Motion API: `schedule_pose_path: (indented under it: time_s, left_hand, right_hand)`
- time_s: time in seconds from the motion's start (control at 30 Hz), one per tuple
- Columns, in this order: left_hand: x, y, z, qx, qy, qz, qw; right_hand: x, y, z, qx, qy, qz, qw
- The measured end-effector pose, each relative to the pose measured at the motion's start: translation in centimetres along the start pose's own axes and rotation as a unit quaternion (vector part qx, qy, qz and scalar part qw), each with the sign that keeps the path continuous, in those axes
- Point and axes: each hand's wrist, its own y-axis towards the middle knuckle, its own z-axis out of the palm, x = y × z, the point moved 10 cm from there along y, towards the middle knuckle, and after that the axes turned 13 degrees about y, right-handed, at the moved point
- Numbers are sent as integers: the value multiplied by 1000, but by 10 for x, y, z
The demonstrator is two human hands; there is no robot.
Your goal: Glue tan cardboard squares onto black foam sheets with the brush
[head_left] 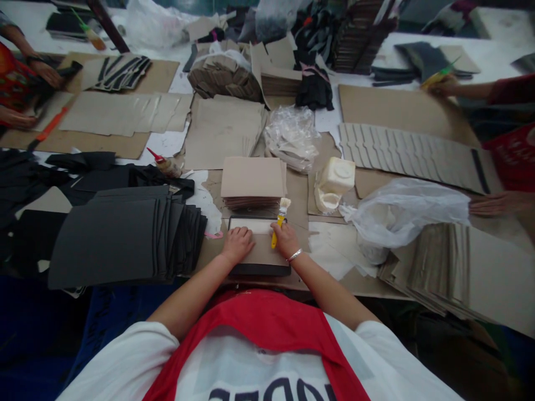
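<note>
Pressing down with curled fingers, the left hand rests on a tan card that lies on a black sheet at the near edge of the table; it grips nothing, only holds the card flat. Just beside it, the right hand is closed around the yellow handle of a small brush, whose pale bristles point away from the person and sit at the far right corner of the card. Both forearms reach forward from the body, close together and converging, and a thin bracelet circles the right wrist.

Beyond the card stands a stack of tan boards. To the left lies a fanned pile of black sheets, with a small glue bottle with a red tip past it. To the right sit a white plastic jug, a crumpled clear bag and a spread of grey-brown boards.

Brown cardboard covers much of the table. Other people's hands work at the far left and at the right edge, well apart from the person's own.
</note>
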Motion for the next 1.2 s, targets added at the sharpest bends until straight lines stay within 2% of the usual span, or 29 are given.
schedule_pose_path:
  time_s: [0.1,0.23,0.37,0.5,0.67,0.77,0.83,0.87,0.97,1.03,1.07,1.13,1.2]
  left_hand:
    - [-2,-2,1,0,-2,11,1000]
    - [-3,9,-10,-43,-19,21,999]
    - [1,23,-9,-13,-9,35,999]
    - [7,20,1,7,-2,31,999]
    - [13,0,27,19,-13,-3,1000]
    - [28,-18,34,17,-19,-71,997]
    - [40,-36,23,0,-24,-112,993]
    - [43,-46,10,-21,-31,-115,993]
    - [54,-79,-52,-138,-60,-71,986]
    - [81,-106,-99,-231,-58,-82,968]
    - [104,-120,-119,-267,-45,-119,955]
    - [170,-151,-144,-296,2,-249,922]
    - [247,-187,-149,-252,46,-417,872]
  right_hand:
    - [0,-2,3,22,-3,-2,1000]
    - [7,-6,4,33,-22,-35,999]
    - [-2,-22,-1,16,-45,-64,997]
    - [-51,-62,-25,-23,-75,-41,996]
    - [-124,-118,-60,-39,-165,62,984]
    - [-135,-129,-76,-63,-185,102,976]
    - [-120,-122,-80,-92,-166,80,979]
    - [-106,-115,-81,-109,-146,52,982]
    - [-53,-90,-82,-162,-66,-63,983]
    - [-17,-73,-82,-192,-17,-131,972]
    - [1,-66,-82,-206,6,-157,966]
    - [34,-53,-84,-224,48,-200,953]
    - [66,-43,-85,-226,86,-240,940]
